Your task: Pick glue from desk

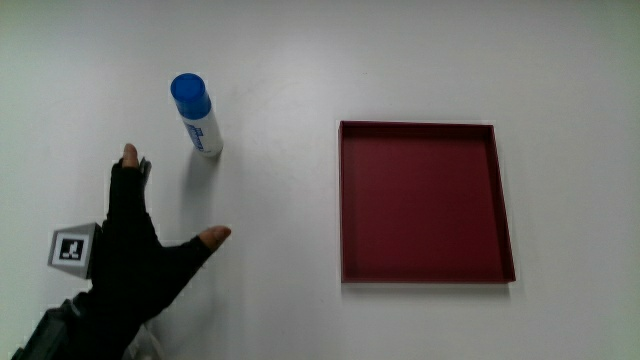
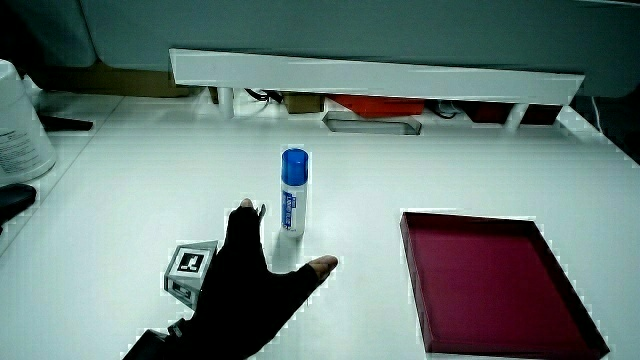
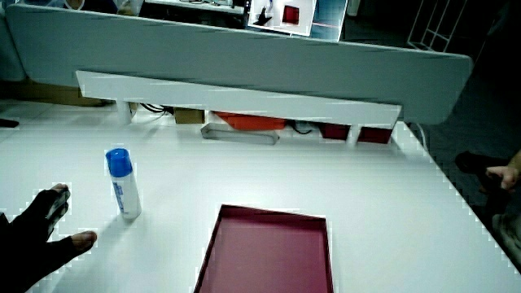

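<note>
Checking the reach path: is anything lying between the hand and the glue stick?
Nothing: only bare table separates the hand from the upright glue stick, clearest in the main view.

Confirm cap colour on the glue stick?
Blue cap on a white glue stick; clearest in a side view.

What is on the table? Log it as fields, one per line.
glue stick: upright, blue cap, on the bare table
red tray: empty, beside the glue stick, apart from it
hand: nearer to the person than the glue stick, fingers spread, holding nothing
contact: none between hand and glue stick
</note>
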A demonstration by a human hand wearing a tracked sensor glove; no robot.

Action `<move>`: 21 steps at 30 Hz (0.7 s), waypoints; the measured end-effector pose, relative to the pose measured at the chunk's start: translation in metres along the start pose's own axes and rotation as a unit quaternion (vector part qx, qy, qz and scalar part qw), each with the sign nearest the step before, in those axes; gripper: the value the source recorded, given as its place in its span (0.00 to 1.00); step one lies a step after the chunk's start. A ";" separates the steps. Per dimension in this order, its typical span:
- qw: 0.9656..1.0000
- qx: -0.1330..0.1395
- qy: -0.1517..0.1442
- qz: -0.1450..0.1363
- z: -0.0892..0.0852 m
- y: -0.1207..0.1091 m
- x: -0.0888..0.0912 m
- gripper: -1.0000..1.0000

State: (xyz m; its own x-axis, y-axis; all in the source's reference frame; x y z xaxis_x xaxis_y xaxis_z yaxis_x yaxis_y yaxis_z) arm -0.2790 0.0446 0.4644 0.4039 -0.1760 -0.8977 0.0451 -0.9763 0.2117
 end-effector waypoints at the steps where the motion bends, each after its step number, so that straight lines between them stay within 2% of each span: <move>1: 1.000 0.001 0.000 0.000 0.000 0.003 0.001 0.50; 2: 1.000 0.002 0.011 0.025 0.001 0.007 -0.004 0.50; 3: 0.999 0.002 0.008 0.033 0.000 0.010 -0.002 0.50; 4: 0.999 0.000 0.023 0.025 0.001 0.015 -0.009 0.50; 6: 0.999 0.000 0.001 0.040 0.000 0.022 -0.007 0.50; 7: 0.999 0.000 -0.001 0.033 0.001 0.026 -0.010 0.50; 9: 0.999 0.002 0.009 0.051 0.000 0.034 -0.010 0.50; 10: 0.999 0.004 -0.001 0.045 -0.001 0.038 -0.010 0.50; 11: 0.998 0.008 0.005 0.060 0.000 0.042 -0.012 0.50; 14: 0.998 0.013 -0.016 0.059 -0.001 0.055 -0.018 0.50; 15: 0.997 0.013 -0.033 0.067 -0.003 0.058 -0.014 0.50; 18: 0.997 0.010 -0.034 0.071 -0.005 0.069 -0.018 0.50; 19: 0.997 0.009 -0.049 0.064 -0.007 0.071 -0.015 0.50; 21: 0.997 0.006 -0.042 0.068 -0.009 0.077 -0.016 0.50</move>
State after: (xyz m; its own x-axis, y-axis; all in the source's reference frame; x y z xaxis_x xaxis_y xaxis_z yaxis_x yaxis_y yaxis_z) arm -0.2738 -0.0263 0.4984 0.3279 -0.3156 -0.8904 -0.0161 -0.9443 0.3288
